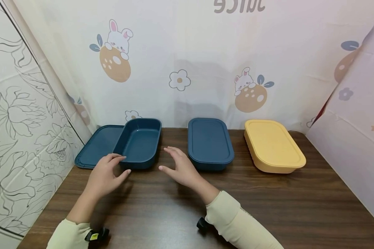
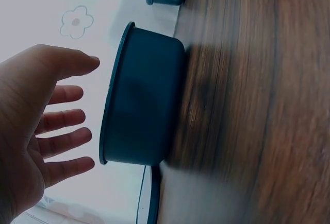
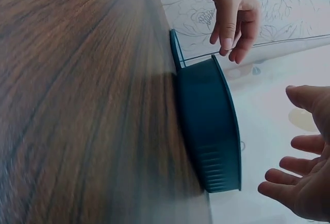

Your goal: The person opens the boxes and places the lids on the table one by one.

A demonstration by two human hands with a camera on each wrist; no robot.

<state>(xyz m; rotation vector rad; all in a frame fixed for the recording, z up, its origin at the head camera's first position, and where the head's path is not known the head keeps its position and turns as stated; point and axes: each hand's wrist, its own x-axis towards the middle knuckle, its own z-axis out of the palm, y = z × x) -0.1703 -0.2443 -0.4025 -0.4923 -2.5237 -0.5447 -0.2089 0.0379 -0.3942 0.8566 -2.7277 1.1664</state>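
Note:
An uncovered dark blue food container stands at the back left of the table, its inside bare. Its flat blue lid lies to the left, partly behind the container. My left hand hovers at the container's near left corner, fingers spread and holding nothing. On the other side, my right hand is held over the table between this container and the lidded blue one, thumb and fingers apart. Both wrist views show the container with a gap between its rim and the fingers.
A second blue container with its lid on stands at the back centre. To its right is a yellow lidded container. A printed curtain hangs behind the brown wooden table, and a flower-patterned panel borders the left.

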